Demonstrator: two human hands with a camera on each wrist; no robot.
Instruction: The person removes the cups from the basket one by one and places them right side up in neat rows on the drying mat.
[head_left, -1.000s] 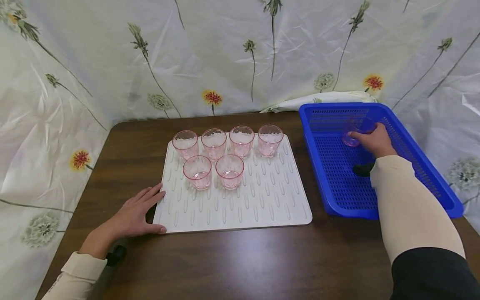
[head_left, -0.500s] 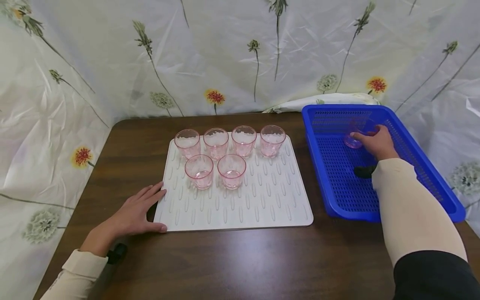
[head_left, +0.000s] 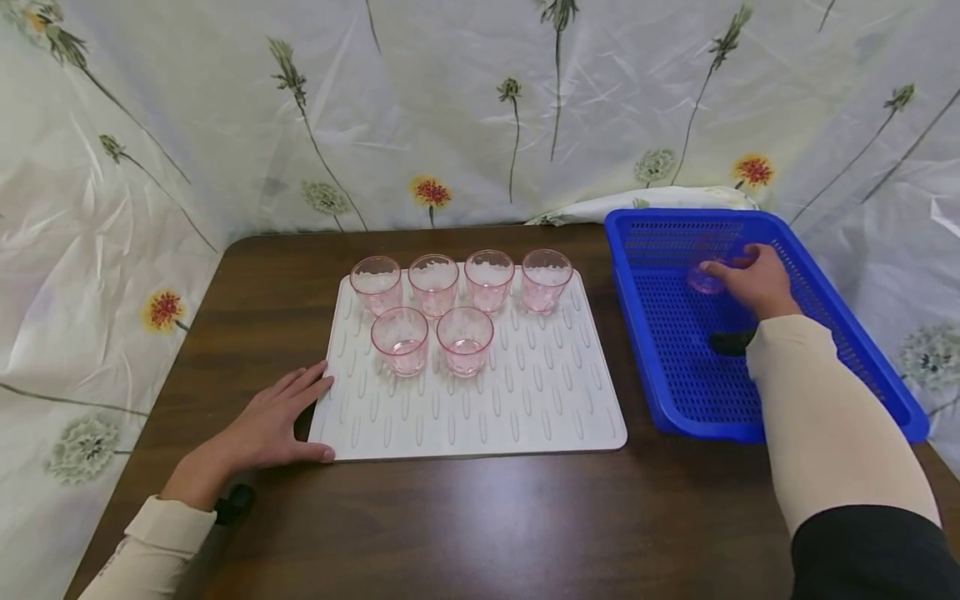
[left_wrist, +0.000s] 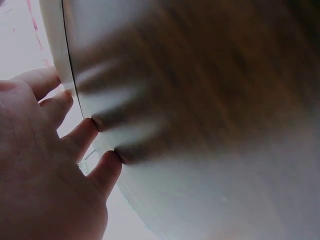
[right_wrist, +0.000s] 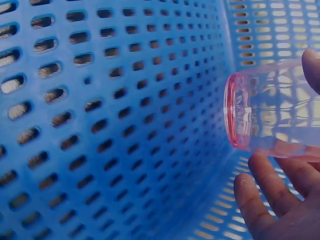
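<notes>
At the right, my right hand (head_left: 759, 283) holds a clear pink glass (head_left: 705, 277) inside the blue basket (head_left: 667, 414). The right wrist view has this glass (right_wrist: 272, 110) between the thumb on one side and fingers (right_wrist: 280, 195) on the other, its base facing the perforated floor; I cannot tell whether it touches. My left hand (head_left: 262, 433) is spread at the left edge of the white mat (head_left: 480, 425), thumb at the near corner. In the left wrist view its fingertips (left_wrist: 107, 170) meet the table by the mat's edge. Several pink glasses (head_left: 465, 343) stand upright on the mat in two rows.
The dark wooden table (head_left: 465, 525) extends in front of the mat. A flower-patterned sheet (head_left: 450, 108) hangs behind and at both sides. The basket's raised rim stands just right of the mat. A dark wrist strap piece (head_left: 729, 342) shows under the right wrist.
The head view has shifted slightly. My right hand has risen a little at the glass in the basket. The left hand and the glasses on the mat stay in place.
</notes>
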